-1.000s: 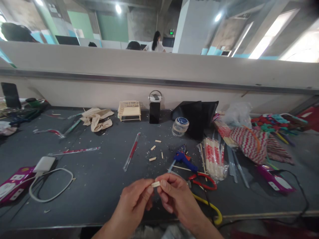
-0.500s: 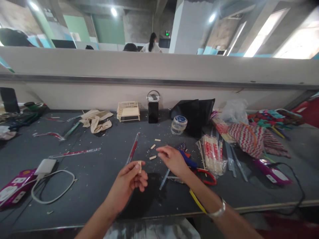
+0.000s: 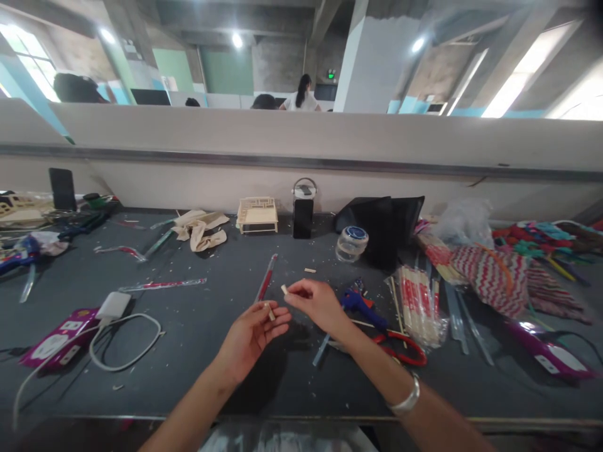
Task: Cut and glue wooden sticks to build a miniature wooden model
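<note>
Left hand [image 3: 254, 339]: palm turned up, its grip closed by thumb and forefinger on a small wooden piece [image 3: 271, 312], the other fingers loosely extended. Right hand [image 3: 313, 304]: palm down, its grip pinched at the fingertips on a second wooden piece [image 3: 284, 289], which we find in the air just beyond the left fingers, the two pieces apart. Silver bracelet [image 3: 408, 398], one, on the right forearm.

On the dark worktop [image 3: 198, 326], among scattered pale crumbs, we list:

Loose wooden strip [image 3: 309, 270], one, lying beyond the right hand.

Blue glue gun [image 3: 362, 306], near the right wrist; red-handled tool [image 3: 409, 351], partly behind the forearm.

Bagged sticks [image 3: 421, 301], red and pale, further right; translucent rods [image 3: 455, 317] beside them.

Clear jar [image 3: 351, 245], blue-lidded, before a black bag [image 3: 384, 226].

Phone [image 3: 302, 220], upright, in front of a white handled device [image 3: 305, 189].

Wooden model [image 3: 257, 215], bench-like, standing left of the phone.

Beige cloth [image 3: 201, 229], crumpled.

Red wrapped stick [image 3: 267, 279], lying just beyond the left hand.

Purple power strip [image 3: 63, 339], far left, with a white charger [image 3: 114, 307] at its end.
</note>
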Action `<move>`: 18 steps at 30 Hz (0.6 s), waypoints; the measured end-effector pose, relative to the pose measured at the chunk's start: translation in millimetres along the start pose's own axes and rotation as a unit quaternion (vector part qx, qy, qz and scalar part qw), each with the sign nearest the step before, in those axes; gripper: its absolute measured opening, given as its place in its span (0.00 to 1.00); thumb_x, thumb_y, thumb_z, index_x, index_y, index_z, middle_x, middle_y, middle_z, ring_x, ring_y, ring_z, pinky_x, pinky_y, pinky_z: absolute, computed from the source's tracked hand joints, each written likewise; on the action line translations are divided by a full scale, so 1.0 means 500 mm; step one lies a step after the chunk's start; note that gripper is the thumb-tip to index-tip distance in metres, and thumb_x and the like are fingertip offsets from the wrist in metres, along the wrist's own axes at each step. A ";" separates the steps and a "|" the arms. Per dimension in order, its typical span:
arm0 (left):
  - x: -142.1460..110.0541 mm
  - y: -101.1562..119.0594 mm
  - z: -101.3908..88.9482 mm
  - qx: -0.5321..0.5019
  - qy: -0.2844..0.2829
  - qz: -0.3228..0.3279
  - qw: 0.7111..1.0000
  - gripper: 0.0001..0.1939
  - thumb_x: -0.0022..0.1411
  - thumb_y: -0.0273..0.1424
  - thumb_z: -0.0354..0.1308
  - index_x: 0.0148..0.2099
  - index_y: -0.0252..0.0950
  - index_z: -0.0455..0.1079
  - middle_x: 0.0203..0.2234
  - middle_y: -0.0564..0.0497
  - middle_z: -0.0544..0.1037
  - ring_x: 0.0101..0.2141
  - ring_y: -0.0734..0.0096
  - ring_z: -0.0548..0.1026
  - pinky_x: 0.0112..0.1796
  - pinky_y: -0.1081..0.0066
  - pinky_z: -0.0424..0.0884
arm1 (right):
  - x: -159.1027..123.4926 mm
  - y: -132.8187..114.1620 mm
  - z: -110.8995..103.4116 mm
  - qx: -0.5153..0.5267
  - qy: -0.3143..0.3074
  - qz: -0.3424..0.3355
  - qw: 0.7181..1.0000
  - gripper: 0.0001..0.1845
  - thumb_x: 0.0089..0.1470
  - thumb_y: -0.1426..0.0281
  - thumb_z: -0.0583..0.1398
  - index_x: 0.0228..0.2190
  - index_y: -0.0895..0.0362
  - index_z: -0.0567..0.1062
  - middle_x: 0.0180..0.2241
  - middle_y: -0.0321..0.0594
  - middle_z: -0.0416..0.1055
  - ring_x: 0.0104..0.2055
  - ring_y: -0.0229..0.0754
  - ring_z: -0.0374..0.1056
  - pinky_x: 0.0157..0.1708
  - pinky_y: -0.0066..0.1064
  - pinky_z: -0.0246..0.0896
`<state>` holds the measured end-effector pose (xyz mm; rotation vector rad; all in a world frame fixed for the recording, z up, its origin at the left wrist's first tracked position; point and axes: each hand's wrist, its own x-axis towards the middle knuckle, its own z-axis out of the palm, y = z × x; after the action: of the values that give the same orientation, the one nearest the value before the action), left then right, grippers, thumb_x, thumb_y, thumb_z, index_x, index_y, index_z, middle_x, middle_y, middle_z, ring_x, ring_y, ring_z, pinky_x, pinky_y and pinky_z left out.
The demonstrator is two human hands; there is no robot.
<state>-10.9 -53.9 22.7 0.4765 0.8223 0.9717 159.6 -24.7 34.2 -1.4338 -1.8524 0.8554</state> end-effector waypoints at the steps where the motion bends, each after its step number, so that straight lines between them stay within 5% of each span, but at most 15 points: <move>1: 0.004 -0.001 0.005 -0.006 -0.003 0.000 1.000 0.06 0.61 0.26 0.55 0.40 0.29 0.70 0.35 0.42 0.79 0.38 0.63 0.78 0.41 0.67 0.74 | -0.008 -0.010 0.006 0.033 0.003 0.002 0.999 0.08 0.53 0.66 0.60 0.33 0.58 0.76 0.31 0.37 0.76 0.32 0.37 0.71 0.32 0.26 0.62; 6: 0.029 -0.009 0.022 -0.026 -0.023 -0.014 0.999 0.11 0.64 0.30 0.52 0.39 0.29 0.72 0.33 0.44 0.79 0.31 0.71 0.77 0.34 0.72 0.75 | -0.021 -0.017 0.011 -0.060 0.006 -0.028 0.998 0.08 0.50 0.64 0.63 0.34 0.52 0.77 0.31 0.35 0.75 0.32 0.37 0.69 0.32 0.26 0.58; 12: 0.047 -0.012 0.006 0.038 -0.021 0.003 0.999 0.07 0.58 0.31 0.59 0.36 0.31 0.68 0.23 0.53 0.70 0.21 0.79 0.69 0.20 0.78 0.66 | 0.081 0.069 -0.071 -0.247 0.077 0.028 0.966 0.12 0.57 0.70 0.55 0.42 0.55 0.74 0.40 0.43 0.73 0.42 0.41 0.68 0.41 0.29 0.58; 18: 0.068 0.000 -0.007 0.181 -0.014 0.076 0.980 0.15 0.54 0.40 0.60 0.33 0.33 0.65 0.20 0.57 0.65 0.18 0.80 0.63 0.17 0.78 0.61 | 0.149 0.145 -0.072 -0.299 0.004 0.044 0.953 0.08 0.52 0.72 0.59 0.35 0.54 0.77 0.37 0.41 0.73 0.40 0.41 0.68 0.37 0.27 0.56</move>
<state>-3.2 -24.3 7.3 0.8747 0.9528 0.9555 214.3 65.9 3.9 -1.8811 -2.1608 0.3243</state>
